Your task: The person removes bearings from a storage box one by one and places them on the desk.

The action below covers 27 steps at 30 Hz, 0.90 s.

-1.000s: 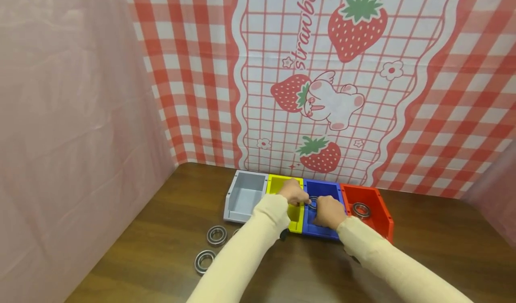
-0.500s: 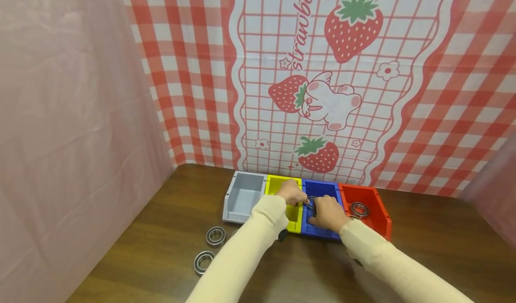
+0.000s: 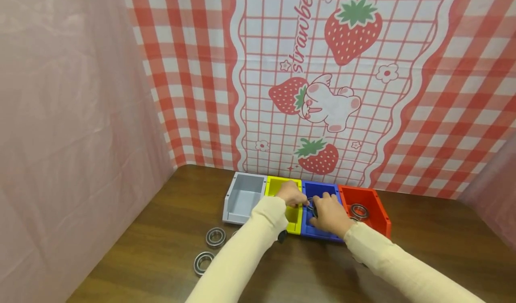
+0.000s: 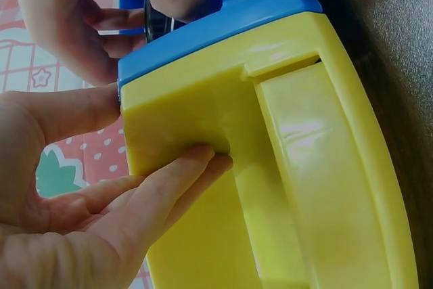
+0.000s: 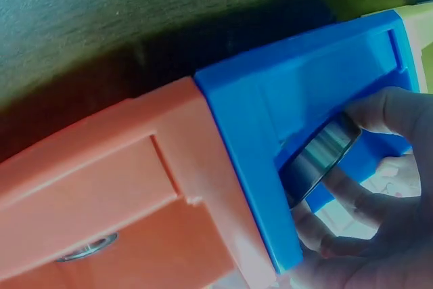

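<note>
A steel ball bearing (image 5: 321, 157) is tilted inside the blue bin (image 5: 250, 160), held between the thumb and fingers of my right hand (image 3: 331, 214). My left hand (image 3: 292, 193) grips the side wall of the yellow bin (image 4: 338, 167) where it meets the blue one. Its fingers (image 4: 186, 181) lie inside the yellow bin, and the thumb (image 4: 81, 109) presses at the top edge of the wall. In the head view, my right fingers partly cover the bearing.
To the right, the red bin (image 3: 379, 213) contains a bearing (image 3: 353, 211) and part of another. On the left stands a grey bin (image 3: 247, 191). Bearings (image 3: 208, 238) lie on the wooden table (image 3: 153, 249), one partly hidden by my left sleeve. A checked cloth (image 3: 193, 92) hangs behind.
My right hand has turned slightly and its wrist has shifted a little right, with the bearing still in the blue bin. My left hand keeps its place on the wall.
</note>
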Tool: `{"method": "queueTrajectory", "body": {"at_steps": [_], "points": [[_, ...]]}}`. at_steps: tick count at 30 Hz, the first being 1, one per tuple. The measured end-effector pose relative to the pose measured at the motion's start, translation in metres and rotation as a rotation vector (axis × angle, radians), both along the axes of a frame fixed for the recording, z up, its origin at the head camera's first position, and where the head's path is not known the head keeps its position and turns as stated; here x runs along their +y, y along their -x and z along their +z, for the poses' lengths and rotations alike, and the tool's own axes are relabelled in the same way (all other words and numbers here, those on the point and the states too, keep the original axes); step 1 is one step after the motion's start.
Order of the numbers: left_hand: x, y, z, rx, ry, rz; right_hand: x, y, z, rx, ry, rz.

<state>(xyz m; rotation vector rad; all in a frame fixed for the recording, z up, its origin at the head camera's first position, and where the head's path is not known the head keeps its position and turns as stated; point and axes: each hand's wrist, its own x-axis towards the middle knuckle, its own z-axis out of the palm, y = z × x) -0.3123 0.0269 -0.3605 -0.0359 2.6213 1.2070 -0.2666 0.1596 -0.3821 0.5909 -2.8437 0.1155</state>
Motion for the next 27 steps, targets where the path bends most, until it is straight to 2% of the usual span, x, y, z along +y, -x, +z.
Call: {"method": "queueTrajectory", "body": {"at_steps": [4, 10, 13, 19, 27], "points": [[0.0, -0.001, 0.002, -0.003, 0.003, -0.005, 0.004, 0.0, 0.002, 0.013, 0.012, 0.041], [0.0, -0.001, 0.003, 0.001, 0.008, 0.003, 0.007, -0.004, 0.014, -0.108, -0.004, 0.064], [0.001, 0.0, 0.002, -0.006, 0.006, 0.011, 0.007, -0.006, 0.017, -0.136, -0.026, 0.066], [0.003, 0.002, 0.0, -0.016, 0.009, 0.017, 0.012, -0.013, 0.02, -0.118, -0.034, 0.094], [0.0, 0.002, -0.001, -0.014, -0.028, -0.02, 0.021, -0.024, 0.019, -0.056, -0.038, 0.195]]}}
